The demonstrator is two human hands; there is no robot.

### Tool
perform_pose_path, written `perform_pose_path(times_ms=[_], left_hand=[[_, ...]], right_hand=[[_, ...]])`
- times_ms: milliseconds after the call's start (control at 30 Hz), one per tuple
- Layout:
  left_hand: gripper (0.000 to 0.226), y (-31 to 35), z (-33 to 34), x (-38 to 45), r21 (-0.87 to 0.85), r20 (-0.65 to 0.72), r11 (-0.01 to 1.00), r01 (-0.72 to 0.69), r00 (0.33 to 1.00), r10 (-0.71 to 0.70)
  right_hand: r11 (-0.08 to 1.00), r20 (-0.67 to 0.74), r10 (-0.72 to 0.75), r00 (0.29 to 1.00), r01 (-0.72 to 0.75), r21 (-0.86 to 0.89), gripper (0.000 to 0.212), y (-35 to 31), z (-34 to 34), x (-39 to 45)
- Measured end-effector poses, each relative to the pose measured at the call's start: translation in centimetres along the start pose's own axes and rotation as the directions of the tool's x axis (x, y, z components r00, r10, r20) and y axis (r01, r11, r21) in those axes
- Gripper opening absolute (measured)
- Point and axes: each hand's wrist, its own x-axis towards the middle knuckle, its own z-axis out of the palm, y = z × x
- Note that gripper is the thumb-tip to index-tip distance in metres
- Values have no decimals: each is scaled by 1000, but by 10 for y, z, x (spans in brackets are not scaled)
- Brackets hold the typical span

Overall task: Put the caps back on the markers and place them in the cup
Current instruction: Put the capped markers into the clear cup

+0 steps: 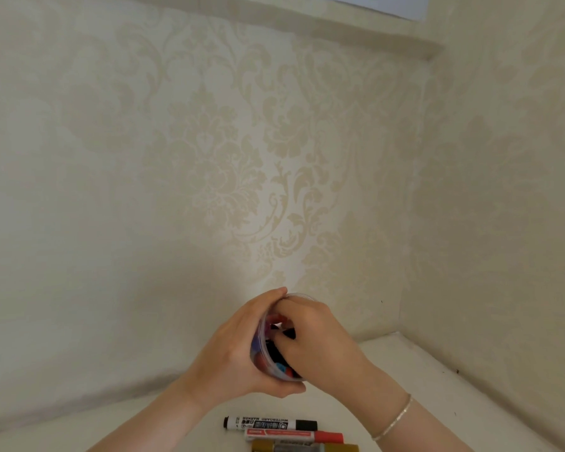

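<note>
— Where's the cup?
— I see the clear cup point(268, 360) tilted above the table point(405, 370), my left hand point(238, 350) wrapped round it. My right hand point(313, 340) has fingers point(282, 313) curled inside it among caps.
— Markers?
— Black marker point(269, 423), red marker point(294, 437), gold marker point(305, 447) lie capped, near.

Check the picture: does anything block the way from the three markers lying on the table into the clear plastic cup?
Yes. The right hand reaches into the clear plastic cup, covering most of its mouth, while the left hand grips its side. The black marker, red marker and gold marker lie below.
</note>
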Motion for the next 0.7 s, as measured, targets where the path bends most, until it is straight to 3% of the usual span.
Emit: perform_pose_path(times_ms=[167,433,567,700], left_hand=[[114,1,0,0,7,-10,1000,0,1000,0],[114,-2,1,-1,5,-2,999,36,999,-36],[114,-3,1,-3,10,-4,998,54,999,-54],[114,-3,1,-4,7,-4,999,50,999,-50]], right_hand=[[992,-47,52,998,-47,114,33,0,0,-1],[979,-44,-96,994,86,-186,26,-3,-4,1],[998,53,-1,999,5,-65,29,-2,-13,0],[999,89,-18,996,21,-27,34,-3,-14,1]])
